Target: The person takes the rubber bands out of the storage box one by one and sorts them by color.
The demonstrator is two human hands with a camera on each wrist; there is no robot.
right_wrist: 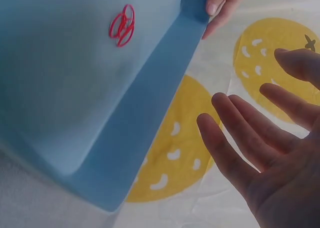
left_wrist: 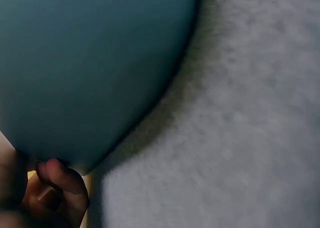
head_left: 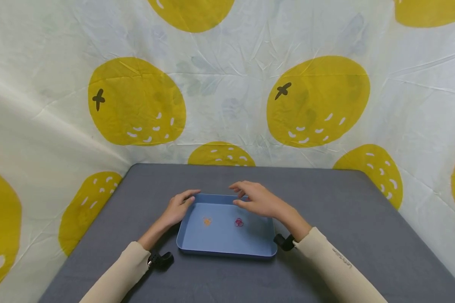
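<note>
A shallow blue tray (head_left: 221,240) stands on the grey table. My left hand (head_left: 177,208) grips its far left corner, thumb at the rim and fingers along the outside. In the left wrist view, some of those fingers (left_wrist: 65,183) show against the tray's outer wall. My right hand (head_left: 260,201) hovers above the far right part of the tray, fingers spread and slightly bent, holding nothing. Inside the tray lie a small cluster of thin red loops (head_left: 239,222) on the right and a small orange looped cluster (head_left: 207,221) on the left, apart from each other.
The grey tabletop (head_left: 318,202) extends around the tray. A pale curtain (head_left: 227,101) printed with yellow fruit hangs behind the table and along its sides. Black wrist devices (head_left: 284,242) sit at both sleeve cuffs, the right one near the tray's edge.
</note>
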